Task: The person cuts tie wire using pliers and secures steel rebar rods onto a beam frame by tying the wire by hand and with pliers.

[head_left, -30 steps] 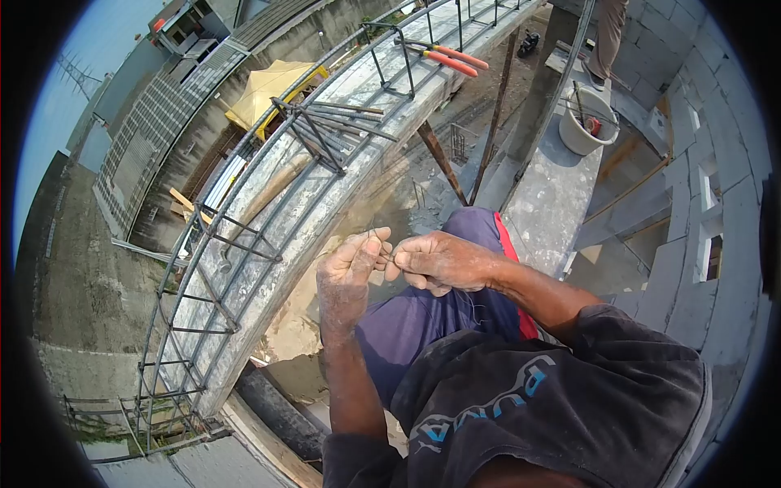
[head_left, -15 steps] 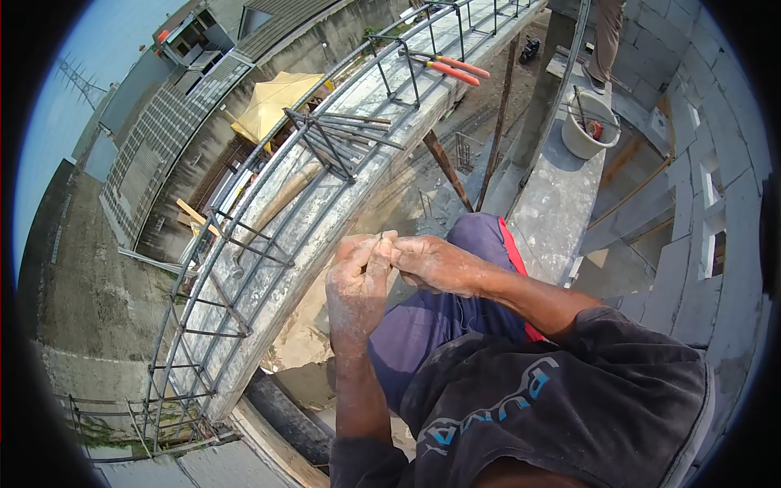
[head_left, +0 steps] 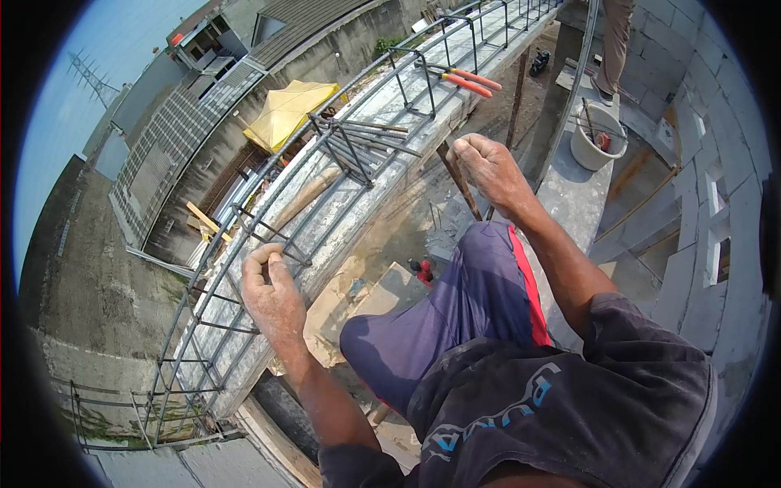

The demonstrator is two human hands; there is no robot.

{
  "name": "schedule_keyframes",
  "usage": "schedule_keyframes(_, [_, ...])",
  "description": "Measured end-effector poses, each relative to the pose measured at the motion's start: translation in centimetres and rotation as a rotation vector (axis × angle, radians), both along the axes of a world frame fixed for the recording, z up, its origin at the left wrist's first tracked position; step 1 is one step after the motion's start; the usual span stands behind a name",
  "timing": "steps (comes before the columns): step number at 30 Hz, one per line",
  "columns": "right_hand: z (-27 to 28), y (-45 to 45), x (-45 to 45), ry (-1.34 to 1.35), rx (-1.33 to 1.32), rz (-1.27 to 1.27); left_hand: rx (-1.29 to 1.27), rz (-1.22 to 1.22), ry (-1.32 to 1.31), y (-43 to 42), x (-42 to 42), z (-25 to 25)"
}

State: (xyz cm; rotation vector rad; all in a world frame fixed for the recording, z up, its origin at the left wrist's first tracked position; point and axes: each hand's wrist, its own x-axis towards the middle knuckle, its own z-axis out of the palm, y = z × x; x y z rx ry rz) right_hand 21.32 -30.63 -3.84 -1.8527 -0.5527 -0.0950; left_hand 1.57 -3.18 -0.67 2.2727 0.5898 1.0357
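Observation:
My left hand (head_left: 275, 299) is closed, thumb against curled fingers, over the near part of a rebar cage (head_left: 244, 303). Farther up and to the right, my right hand (head_left: 495, 177) is also closed, with thumb and forefinger pinched together in the air. Whatever either hand pinches is too small to make out. The cage lies along a pale concrete beam (head_left: 325, 220). Inside it rests a hammer (head_left: 305, 198), its wooden handle showing. Short steel bars (head_left: 382, 140) are bunched past the hammer, and pincers with red-orange handles (head_left: 472, 83) lie farther along.
A white bucket (head_left: 591, 150) with tools stands on a ledge (head_left: 561, 195) to the right, by another person's leg (head_left: 616, 45). Grey block walls (head_left: 691, 276) rise at the right. Below the beam is a drop to the ground, with a wooden prop (head_left: 462, 183).
My hands were together in front of my lap; now they are apart. The left moved left to the cage, the right up and to the right. The view shifted slightly.

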Motion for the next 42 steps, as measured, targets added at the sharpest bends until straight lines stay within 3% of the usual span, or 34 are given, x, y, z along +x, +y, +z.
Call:
schedule_keyframes(1, [-0.4, 0.3, 0.1, -0.040, 0.048, 0.017, -0.229, -0.127, -0.053, 1.3, -0.2, -0.2])
schedule_keyframes(4, [0.1, 0.6, -1.1, 0.118, 0.066, 0.087, -0.555, -0.055, -0.100, 4.2, 1.5, -1.8])
schedule_keyframes(5, [-0.1, 0.8, -1.1, 0.127, 0.076, 0.100, -0.218, 0.044, 0.116, 6.0, 2.3, -2.6])
schedule_keyframes(8, [-0.1, 1.2, -1.7, 0.173, 0.092, 0.140, 0.333, 0.093, 0.286, 10.4, 4.6, -4.3])
schedule_keyframes(9, [0.0, 1.4, -1.8, 0.184, 0.093, 0.149, 0.368, -0.065, 0.367, 10.8, 4.3, -1.9])
schedule_keyframes(12, [0.4, 1.3, -2.3, 0.245, 0.081, 0.178, -0.268, -0.318, 0.358, 11.0, 3.6, 0.3])
schedule_keyframes(13, [1.2, 1.1, -2.5, 0.303, 0.094, 0.196, -0.507, -0.375, 0.141, 8.2, 2.9, 1.1])
schedule_keyframes(17, [3.8, 2.3, -3.2, 0.079, -0.029, 0.346, -0.608, -0.514, -0.081, 8.5, 4.0, -1.8])
schedule_keyframes(20, [4.0, 5.4, -4.9, -0.153, -0.222, 0.461, -0.921, -0.660, -0.386, 9.4, 4.4, -4.0])
schedule_keyframes(24, [2.8, 11.5, -4.7, -0.264, -0.599, 0.437, -0.551, -0.347, -0.156, 7.5, 4.5, -1.9])
schedule_keyframes(25, [2.5, 13.3, -3.9, -0.308, -0.660, 0.427, -0.196, -0.010, 0.171, 6.7, 4.1, -0.8])
schedule_keyframes(28, [3.1, 18.0, -3.4, -0.413, -0.688, 0.280, -0.122, -0.025, 0.251, 8.6, 4.4, -4.0])
schedule_keyframes(29, [2.7, 20.3, -2.8, -0.420, -0.740, 0.261, 0.189, 0.029, 0.212, 8.7, 4.1, -5.2])
schedule_keyframes(31, [2.1, 23.8, -1.5, -0.427, -0.843, 0.218, 0.061, 0.076, 0.236, 6.0, 3.5, -3.4])
schedule_keyframes(34, [3.4, 24.9, -0.5, -0.366, -0.941, 0.406, 0.022, 0.051, 0.215, 5.9, 3.1, -3.3])
schedule_keyframes(36, [3.4, 25.9, 0.7, -0.482, -1.067, 0.433, 0.038, 0.054, 0.192, 6.5, 3.3, -3.9])
schedule_keyframes(40, [3.1, 25.6, 1.6, -0.800, -0.916, 0.418, -0.055, 0.063, 0.248, 6.2, 3.2, -3.2])
schedule_keyframes(42, [5.2, 24.2, -0.1, -0.803, -0.968, 0.409, -0.087, 0.063, 0.196, 6.0, 3.1, -3.5])
